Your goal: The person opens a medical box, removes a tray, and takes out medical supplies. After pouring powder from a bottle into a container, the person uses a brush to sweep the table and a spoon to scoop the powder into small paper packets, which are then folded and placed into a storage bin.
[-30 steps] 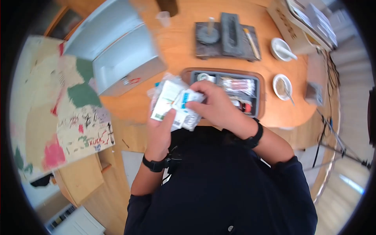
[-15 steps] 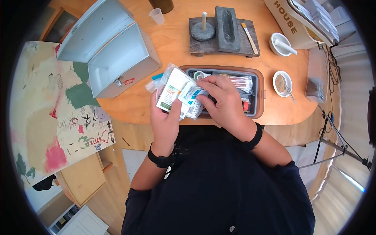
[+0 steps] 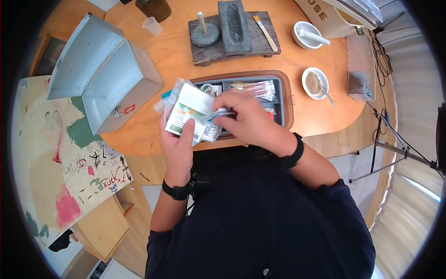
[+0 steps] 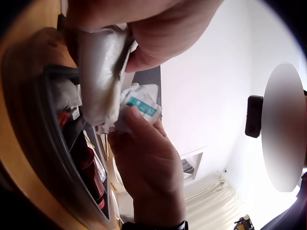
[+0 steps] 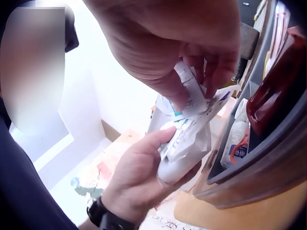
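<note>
My left hand (image 3: 178, 149) grips a stack of flat white packets (image 3: 186, 108), some in clear plastic, with the thumb across the top one, which has green and orange print. Between thumb and fingers, my right hand (image 3: 247, 116) pinches small white sachets (image 3: 215, 115) over the stack's right side. A teal label shows on a sachet (image 4: 143, 106) in the left wrist view. Just behind the hands sits a brown-rimmed box (image 3: 289, 100) with a grey divided tray, holding clear-wrapped sticks (image 3: 261, 89) and a roll of tape (image 3: 207, 89). The right hand hides part of it.
An open grey metal box (image 3: 118, 95) stands at the left. Farther back are a dark wooden stand (image 3: 204, 56) with a stone trough (image 3: 236, 29) and a brush (image 3: 265, 34). At the right are a white mortar (image 3: 302, 41) and a bowl of brown powder (image 3: 312, 83).
The head view has shifted, so the table things appear farther left. My right hand has tilted the sachets from face-up to nearly edge-on. The left hand keeps its grip on the stack.
</note>
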The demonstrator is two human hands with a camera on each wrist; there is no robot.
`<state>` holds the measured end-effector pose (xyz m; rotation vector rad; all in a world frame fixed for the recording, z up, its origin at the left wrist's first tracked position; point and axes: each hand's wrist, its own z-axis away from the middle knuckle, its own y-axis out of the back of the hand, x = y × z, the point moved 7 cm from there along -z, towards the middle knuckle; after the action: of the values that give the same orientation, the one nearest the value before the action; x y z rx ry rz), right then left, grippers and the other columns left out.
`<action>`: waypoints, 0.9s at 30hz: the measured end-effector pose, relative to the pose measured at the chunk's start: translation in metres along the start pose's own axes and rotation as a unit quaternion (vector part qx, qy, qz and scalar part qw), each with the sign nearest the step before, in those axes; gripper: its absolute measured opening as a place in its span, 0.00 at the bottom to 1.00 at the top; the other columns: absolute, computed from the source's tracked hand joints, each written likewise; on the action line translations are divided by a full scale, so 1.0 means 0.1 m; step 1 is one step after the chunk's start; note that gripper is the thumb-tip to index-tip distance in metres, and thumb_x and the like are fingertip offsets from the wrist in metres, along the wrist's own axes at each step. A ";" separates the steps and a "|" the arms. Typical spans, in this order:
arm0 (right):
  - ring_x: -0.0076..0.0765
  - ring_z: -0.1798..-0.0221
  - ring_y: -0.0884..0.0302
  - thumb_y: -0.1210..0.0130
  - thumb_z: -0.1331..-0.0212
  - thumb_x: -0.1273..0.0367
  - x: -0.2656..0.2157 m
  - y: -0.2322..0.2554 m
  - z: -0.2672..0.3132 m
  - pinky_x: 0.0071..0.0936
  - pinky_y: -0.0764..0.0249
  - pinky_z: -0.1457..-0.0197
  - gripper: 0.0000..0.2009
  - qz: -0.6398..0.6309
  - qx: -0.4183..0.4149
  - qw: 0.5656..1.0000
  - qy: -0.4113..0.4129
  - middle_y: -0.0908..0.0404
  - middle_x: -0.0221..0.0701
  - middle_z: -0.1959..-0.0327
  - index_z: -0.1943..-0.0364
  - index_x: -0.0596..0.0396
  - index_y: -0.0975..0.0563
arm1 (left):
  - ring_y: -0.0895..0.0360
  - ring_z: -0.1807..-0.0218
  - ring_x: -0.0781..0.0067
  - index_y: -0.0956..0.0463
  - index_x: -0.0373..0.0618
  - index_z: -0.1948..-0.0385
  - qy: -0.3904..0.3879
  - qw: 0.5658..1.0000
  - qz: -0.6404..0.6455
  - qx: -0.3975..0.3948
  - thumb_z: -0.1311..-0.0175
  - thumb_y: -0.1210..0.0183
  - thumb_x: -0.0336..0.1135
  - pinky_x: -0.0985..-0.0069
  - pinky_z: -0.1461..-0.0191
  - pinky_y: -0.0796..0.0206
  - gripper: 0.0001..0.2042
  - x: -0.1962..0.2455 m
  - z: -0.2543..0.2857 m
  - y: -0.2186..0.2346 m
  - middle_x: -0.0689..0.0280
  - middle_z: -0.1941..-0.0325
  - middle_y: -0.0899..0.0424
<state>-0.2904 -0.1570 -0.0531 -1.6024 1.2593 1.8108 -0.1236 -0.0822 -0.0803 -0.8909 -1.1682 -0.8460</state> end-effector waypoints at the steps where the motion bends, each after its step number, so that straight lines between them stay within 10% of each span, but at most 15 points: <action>1: 0.23 0.58 0.23 0.33 0.46 0.77 0.05 0.04 0.02 0.24 0.27 0.53 0.11 -0.061 -0.005 0.998 -0.020 0.20 0.28 0.61 0.60 0.56 0.23 | 0.24 0.43 0.75 0.39 0.34 0.35 0.000 1.000 0.026 -0.008 0.32 0.42 0.23 0.74 0.40 0.29 0.25 -0.03 -0.02 0.01 0.59 0.42 0.24; 4: 0.19 0.56 0.23 0.35 0.42 0.78 0.26 0.30 0.14 0.21 0.25 0.53 0.12 -0.222 0.027 0.970 -0.100 0.20 0.25 0.59 0.57 0.56 0.24 | 0.24 0.43 0.73 0.39 0.35 0.34 -0.006 0.998 0.057 0.011 0.32 0.42 0.23 0.73 0.39 0.29 0.25 -0.01 -0.08 0.14 0.59 0.41 0.24; 9: 0.16 0.60 0.23 0.36 0.40 0.76 0.49 0.91 0.40 0.18 0.26 0.56 0.11 -0.176 0.160 0.959 -0.151 0.19 0.25 0.62 0.56 0.58 0.25 | 0.23 0.42 0.71 0.39 0.36 0.34 -0.049 0.995 0.059 0.061 0.31 0.45 0.21 0.72 0.38 0.29 0.24 0.23 -0.19 0.52 0.58 0.40 0.24; 27: 0.17 0.61 0.26 0.37 0.39 0.77 0.54 1.26 0.61 0.18 0.28 0.58 0.09 0.006 0.187 0.970 -0.155 0.22 0.24 0.64 0.57 0.60 0.24 | 0.24 0.40 0.70 0.39 0.37 0.32 -0.034 0.996 0.057 0.059 0.30 0.46 0.21 0.71 0.36 0.31 0.25 0.01 -0.14 0.78 0.58 0.38 0.24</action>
<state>-0.4381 -0.1842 -0.0641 -1.0660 1.3606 1.6296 -0.0477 -0.0635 -0.0922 -0.8851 -1.2025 -0.6524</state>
